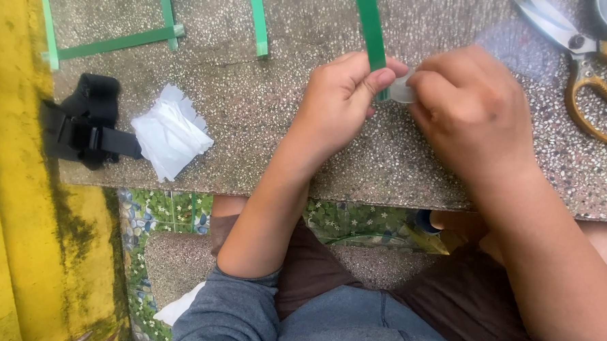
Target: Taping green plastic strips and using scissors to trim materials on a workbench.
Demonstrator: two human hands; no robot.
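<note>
My left hand pinches the lower end of a long green strip between thumb and fingers; the strip runs away from me over the speckled stone slab. My right hand meets it from the right, with its fingers closed on a small clear piece, perhaps tape, pressed against the strip's end. Most of that piece is hidden by my fingers.
More green strips lie at the far left, two crossing at a corner, and another green strip lies beside them. Folded white paper and a black strap with a buckle sit at the left. Gold-handled scissors lie far right. A yellow wall borders the left.
</note>
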